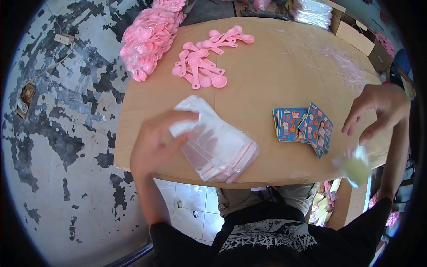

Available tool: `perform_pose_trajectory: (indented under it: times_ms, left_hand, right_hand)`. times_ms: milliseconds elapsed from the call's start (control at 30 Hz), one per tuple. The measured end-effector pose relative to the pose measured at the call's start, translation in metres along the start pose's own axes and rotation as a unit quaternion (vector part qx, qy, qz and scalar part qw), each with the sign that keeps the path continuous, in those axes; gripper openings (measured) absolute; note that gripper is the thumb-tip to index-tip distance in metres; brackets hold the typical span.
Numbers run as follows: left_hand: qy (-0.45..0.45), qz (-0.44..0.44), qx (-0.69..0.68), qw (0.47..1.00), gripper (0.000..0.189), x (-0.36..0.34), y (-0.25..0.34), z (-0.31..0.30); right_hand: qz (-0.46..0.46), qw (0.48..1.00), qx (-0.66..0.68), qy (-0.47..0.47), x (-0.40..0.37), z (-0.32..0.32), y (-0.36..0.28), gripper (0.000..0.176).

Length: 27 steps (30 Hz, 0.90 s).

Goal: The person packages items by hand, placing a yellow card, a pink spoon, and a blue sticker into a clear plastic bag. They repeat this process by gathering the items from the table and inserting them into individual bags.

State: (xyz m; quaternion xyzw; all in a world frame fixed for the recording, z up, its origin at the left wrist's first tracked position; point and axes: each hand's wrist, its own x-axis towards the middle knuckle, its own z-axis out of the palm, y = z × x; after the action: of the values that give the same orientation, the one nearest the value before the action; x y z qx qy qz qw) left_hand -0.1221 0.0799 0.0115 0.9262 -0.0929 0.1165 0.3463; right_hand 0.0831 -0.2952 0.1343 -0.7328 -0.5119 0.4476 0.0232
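Observation:
Over the left end of a stack of clear plastic bags (218,142), my left hand (162,138) is blurred, its thumb and fingers apart with nothing between them. At the table's right edge, my right hand (380,109) hangs with its fingers apart and pointing down. Just below its fingertips is a blurred small packet (355,167), pale green and white, not touching the fingers as far as I can see. Blue printed cards (293,124) lie in an overlapping pile between my hands. Pink spoons (195,66) are scattered in a loose heap beyond the bags.
A large bag of pink spoons (149,40) lies at the table's far left edge. Thin clear strips (340,62) are spread at the far right, near a cardboard box (353,35) and stacked plastic packs (312,12). An open box (349,202) stands below the near right edge.

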Motion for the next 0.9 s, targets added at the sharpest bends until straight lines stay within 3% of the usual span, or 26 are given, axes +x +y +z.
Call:
perform_pose_trajectory:
  times_ms: [67, 133, 200, 300, 433, 567, 667, 767, 867, 900]
  left_hand:
    - [0.01, 0.014, 0.024, 1.0, 0.028, -0.027, 0.004, 0.017]
    - [0.04, 0.025, 0.042, 0.998, 0.029, -0.041, 0.008, 0.043]
    - [0.048, 0.033, 0.025, 0.998, 0.025, -0.045, 0.01, 0.061]
    - [0.066, 0.054, 0.024, 0.996, 0.023, -0.045, 0.007, 0.073]
    - [0.153, 0.085, 0.024, 0.984, 0.022, -0.05, 0.008, 0.083]
    - [0.126, 0.127, 0.054, 0.982, 0.02, -0.053, 0.005, 0.084]
    - [0.134, 0.123, 0.056, 0.982, 0.02, -0.051, 0.007, 0.086]
    - [0.143, 0.101, 0.05, 0.983, 0.02, -0.053, 0.009, 0.086]
    - [0.131, 0.104, 0.047, 0.985, 0.021, -0.05, 0.016, 0.085]
    - [0.124, 0.116, 0.044, 0.984, 0.023, -0.048, 0.021, 0.085]
  right_hand:
    - [-0.051, 0.979, -0.088, 0.177, 0.016, 0.024, 0.006, 0.03]
    - [-0.081, 0.91, -0.197, 0.357, 0.064, 0.047, -0.015, 0.023]
    - [-0.177, 0.865, -0.188, 0.431, 0.129, 0.057, -0.021, 0.023]
    - [-0.115, 0.933, -0.109, 0.322, 0.182, 0.052, -0.039, 0.027]
    - [-0.134, 0.956, 0.019, 0.26, 0.207, 0.044, -0.043, 0.03]
    - [-0.131, 0.974, 0.025, 0.184, 0.206, 0.035, -0.039, 0.03]
    - [-0.202, 0.938, -0.024, 0.281, 0.199, 0.039, -0.034, 0.027]
    - [-0.216, 0.893, -0.027, 0.393, 0.187, 0.032, -0.024, 0.025]
    - [-0.235, 0.865, 0.105, 0.432, 0.141, 0.026, -0.032, 0.02]
    - [-0.202, 0.858, 0.129, 0.454, 0.131, 0.029, -0.032, 0.019]
